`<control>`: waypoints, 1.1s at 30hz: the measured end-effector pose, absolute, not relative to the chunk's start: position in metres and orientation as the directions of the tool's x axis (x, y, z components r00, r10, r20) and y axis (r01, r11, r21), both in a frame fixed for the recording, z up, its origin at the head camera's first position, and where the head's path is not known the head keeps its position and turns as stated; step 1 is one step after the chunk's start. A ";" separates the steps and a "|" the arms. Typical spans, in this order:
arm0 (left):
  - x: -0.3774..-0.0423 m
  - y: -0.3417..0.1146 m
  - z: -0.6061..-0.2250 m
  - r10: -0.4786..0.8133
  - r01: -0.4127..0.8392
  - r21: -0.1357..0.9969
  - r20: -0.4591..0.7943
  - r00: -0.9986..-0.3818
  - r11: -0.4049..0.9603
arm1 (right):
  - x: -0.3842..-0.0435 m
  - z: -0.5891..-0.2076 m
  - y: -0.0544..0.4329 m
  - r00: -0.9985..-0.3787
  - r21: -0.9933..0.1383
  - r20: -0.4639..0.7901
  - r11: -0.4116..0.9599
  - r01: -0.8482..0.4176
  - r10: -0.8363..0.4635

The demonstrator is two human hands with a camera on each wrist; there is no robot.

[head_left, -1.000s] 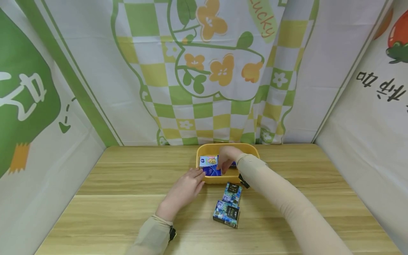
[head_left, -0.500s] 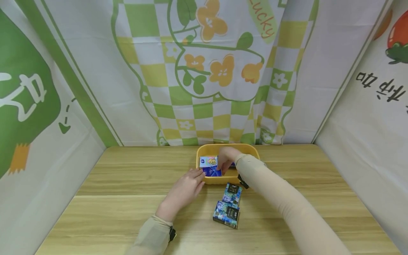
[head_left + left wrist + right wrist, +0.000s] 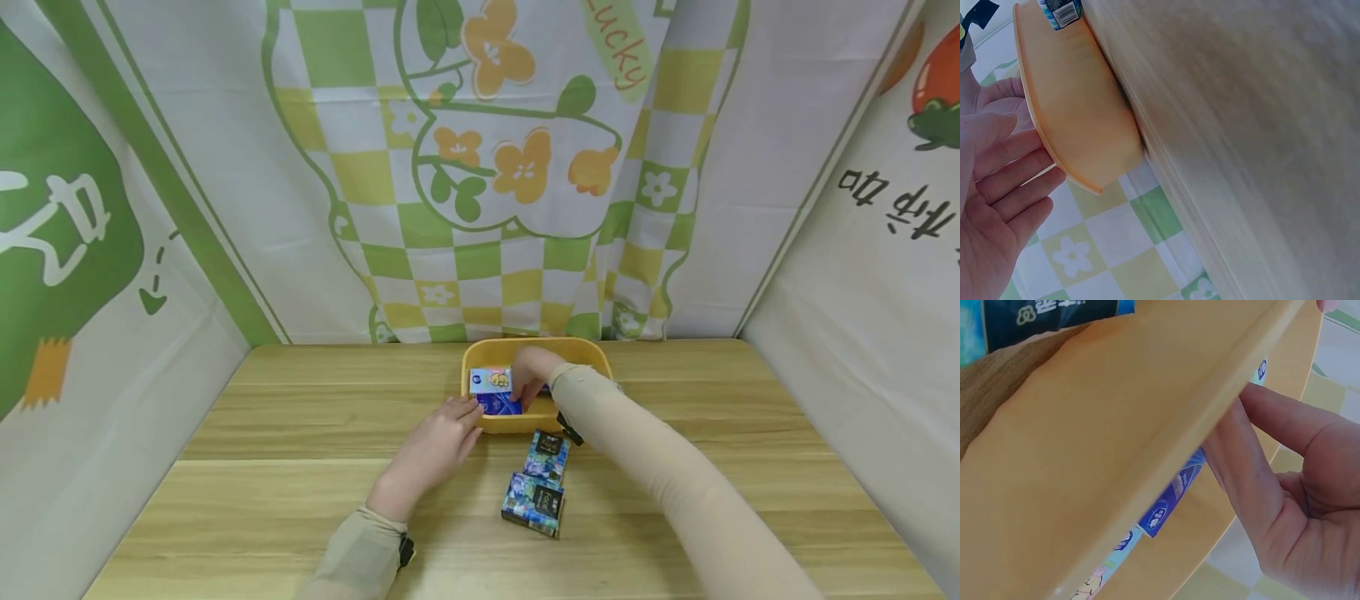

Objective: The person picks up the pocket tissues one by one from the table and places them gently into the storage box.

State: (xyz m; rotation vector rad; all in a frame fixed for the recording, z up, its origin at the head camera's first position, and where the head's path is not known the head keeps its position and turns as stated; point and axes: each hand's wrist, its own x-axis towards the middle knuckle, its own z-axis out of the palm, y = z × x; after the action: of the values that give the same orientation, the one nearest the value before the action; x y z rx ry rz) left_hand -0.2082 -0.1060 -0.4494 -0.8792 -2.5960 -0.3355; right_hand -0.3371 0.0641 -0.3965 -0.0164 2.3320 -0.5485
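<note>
A yellow basket [image 3: 546,424] stands at the back of the table, holding tissue packs. My left hand [image 3: 438,437] rests its nearly straight fingers on the basket's front left rim; the left wrist view has them against the basket's edge. Reaching in over the front rim, my right hand [image 3: 534,379] points its fingers down beside a dark blue tissue pack [image 3: 498,405]. The rim hides its fingertips in the right wrist view, so I cannot tell whether they pinch a pack. Behind the blue pack lies a light blue pack with a cartoon [image 3: 487,381].
Two blue floral tissue packs with black labels lie in front of the basket: one upper pack [image 3: 547,457] near its wall, one lower pack [image 3: 532,502] touching it. A checkered curtain [image 3: 480,287] hangs behind the wooden table [image 3: 315,467], with printed cloth at both sides.
My right forearm has shifted very slightly to the left. My left hand keeps its place at the rim, and the tissue packs lie where they were.
</note>
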 end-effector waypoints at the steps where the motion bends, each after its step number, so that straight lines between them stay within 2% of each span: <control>1: -0.208 -0.106 -0.450 0.532 0.623 0.103 0.425 -0.732 0.775 | -0.337 -0.397 0.064 -0.737 -0.388 -0.656 0.910 0.143 -0.164; 17: -0.209 -0.108 -0.451 0.534 0.632 0.111 0.436 -0.724 0.767 | -0.347 -0.407 0.059 -0.728 -0.373 -0.672 0.911 0.176 -0.135; 24: -0.209 -0.108 -0.452 0.536 0.637 0.116 0.439 -0.721 0.762 | -0.332 -0.401 0.060 -0.772 -0.427 -0.617 0.890 0.162 -0.155; 33: -0.208 -0.108 -0.451 0.542 0.650 0.097 0.467 -0.699 0.754 | -0.332 -0.405 0.058 -0.809 -0.380 -0.572 0.918 0.113 -0.137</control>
State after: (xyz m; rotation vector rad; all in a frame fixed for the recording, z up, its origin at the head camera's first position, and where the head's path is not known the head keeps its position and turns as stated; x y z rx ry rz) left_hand -0.2084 -0.1084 -0.4505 -0.9085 -2.5378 -0.3573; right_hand -0.3323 0.0580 -0.4050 -0.0174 2.4559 -0.5339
